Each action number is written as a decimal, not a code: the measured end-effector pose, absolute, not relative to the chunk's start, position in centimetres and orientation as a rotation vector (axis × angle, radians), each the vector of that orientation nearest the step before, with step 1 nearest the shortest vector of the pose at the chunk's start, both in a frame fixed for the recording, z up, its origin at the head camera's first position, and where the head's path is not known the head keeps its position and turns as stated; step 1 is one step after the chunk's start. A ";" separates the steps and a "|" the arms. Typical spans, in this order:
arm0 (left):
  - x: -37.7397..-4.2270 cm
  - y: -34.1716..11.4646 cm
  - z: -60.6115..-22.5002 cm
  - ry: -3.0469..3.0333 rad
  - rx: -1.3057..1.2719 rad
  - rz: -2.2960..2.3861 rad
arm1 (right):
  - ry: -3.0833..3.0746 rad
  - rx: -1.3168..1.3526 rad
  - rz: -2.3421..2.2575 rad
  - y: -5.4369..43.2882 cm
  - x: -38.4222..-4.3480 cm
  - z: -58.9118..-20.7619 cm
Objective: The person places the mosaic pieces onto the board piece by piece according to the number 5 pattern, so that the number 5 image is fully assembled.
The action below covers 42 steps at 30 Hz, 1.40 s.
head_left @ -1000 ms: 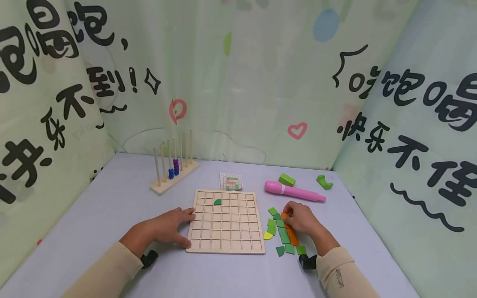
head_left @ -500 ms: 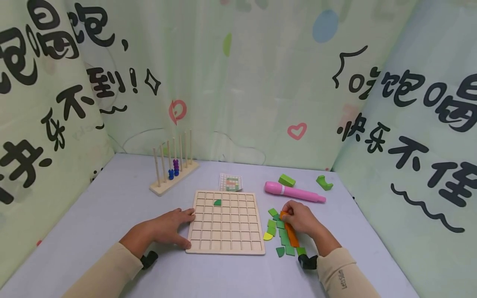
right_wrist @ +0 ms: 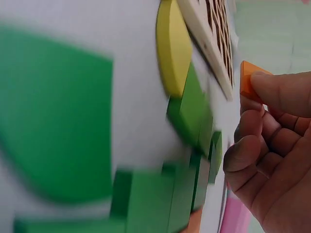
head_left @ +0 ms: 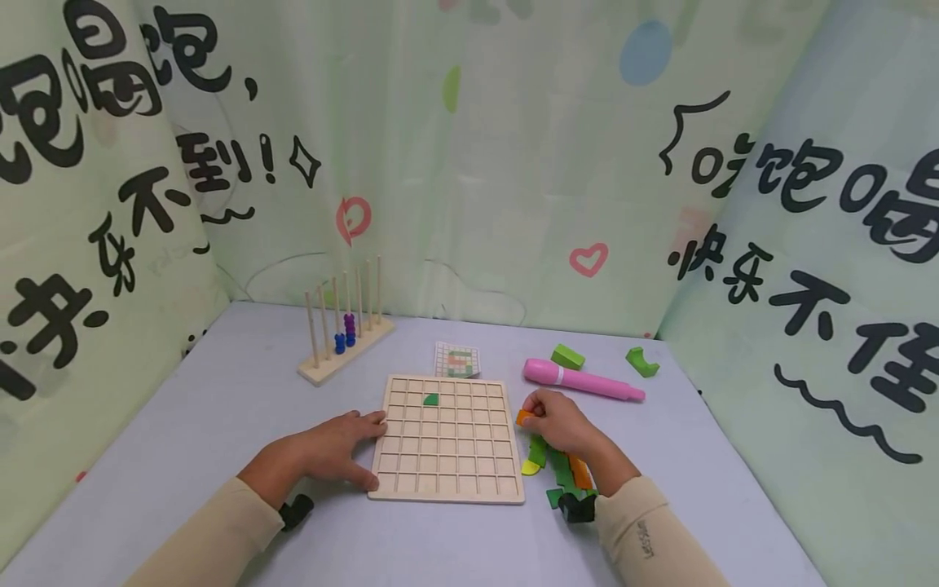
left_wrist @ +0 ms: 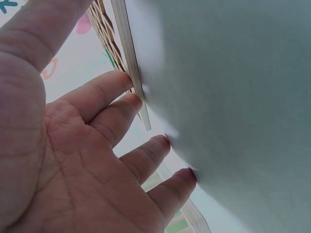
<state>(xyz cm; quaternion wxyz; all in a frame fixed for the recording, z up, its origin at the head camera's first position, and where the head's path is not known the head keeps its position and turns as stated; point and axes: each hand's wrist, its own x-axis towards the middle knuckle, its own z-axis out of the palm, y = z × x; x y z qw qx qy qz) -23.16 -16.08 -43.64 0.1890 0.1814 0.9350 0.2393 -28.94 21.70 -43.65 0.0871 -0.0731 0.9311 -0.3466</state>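
My right hand [head_left: 561, 420] pinches a small orange square tile [right_wrist: 249, 81] between thumb and fingers, just off the right edge of the wooden grid board [head_left: 447, 444]. In the grid's upper part lies one dark green quarter-round tile [head_left: 431, 399]. My left hand [head_left: 333, 448] rests at the board's left edge, fingers spread and nearly straight; in the left wrist view its fingertips touch the board's side [left_wrist: 130, 53]. Below the right hand lie several green tiles [head_left: 563, 473], some orange tiles [head_left: 579, 471] and a yellow rounded tile [head_left: 531, 467], partly hidden by that hand.
Behind the board lies a small printed pattern card [head_left: 457, 359]. A wooden peg rack [head_left: 346, 350] with blue and purple beads stands back left. Back right are a pink stick-shaped object [head_left: 583, 380], a green block [head_left: 568, 356] and a green curved block [head_left: 642, 362]. Printed curtains surround the table.
My right hand has lifted the orange tile from the top of the orange row and carried it left toward the board. My left hand stays at the board's left edge.
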 end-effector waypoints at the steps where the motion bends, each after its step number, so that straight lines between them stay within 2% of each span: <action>1: -23.2 -16.1 -43.7 2.629 0.509 0.674 | 2.763 -0.232 -1.046 21.2 -29.0 -43.7; 20: -23.3 -16.3 -43.8 2.644 0.463 0.657 | 2.686 -0.587 -0.977 11.7 -30.3 -43.1; 42: -23.3 -16.1 -43.8 2.627 0.452 0.657 | 2.724 -0.658 -0.833 7.7 -30.7 -43.7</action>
